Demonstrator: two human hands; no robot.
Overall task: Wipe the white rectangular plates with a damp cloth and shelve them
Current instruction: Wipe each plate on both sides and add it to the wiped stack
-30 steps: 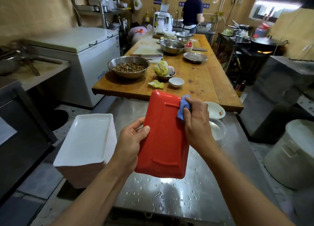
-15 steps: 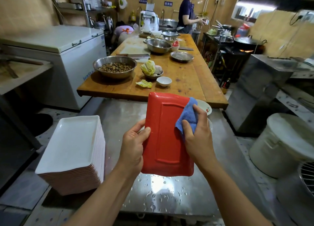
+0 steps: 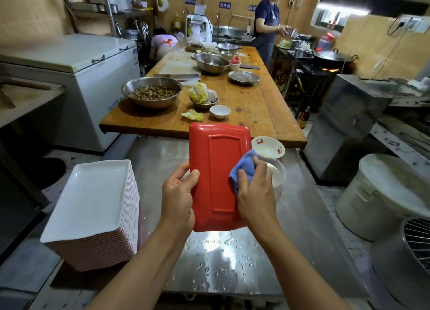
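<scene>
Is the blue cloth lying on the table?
No, the right hand presses the blue cloth against the red underside of the plate, which the left hand holds above the steel table.

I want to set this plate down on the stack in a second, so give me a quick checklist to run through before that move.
1. Left hand grip on the plate: ok, thumb on the red underside, fingers behind the left edge.
2. Red underside wiped dry: not ok, droplets show near its left edge.
3. Blue cloth in the right hand: ok, pressed to the plate's right side.
4. White face wiped: cannot tell, it faces away.
5. Stack of white plates ready: ok, its top plate is bare.
6. Steel table dry: not ok, water drops lie below the plate.
</scene>
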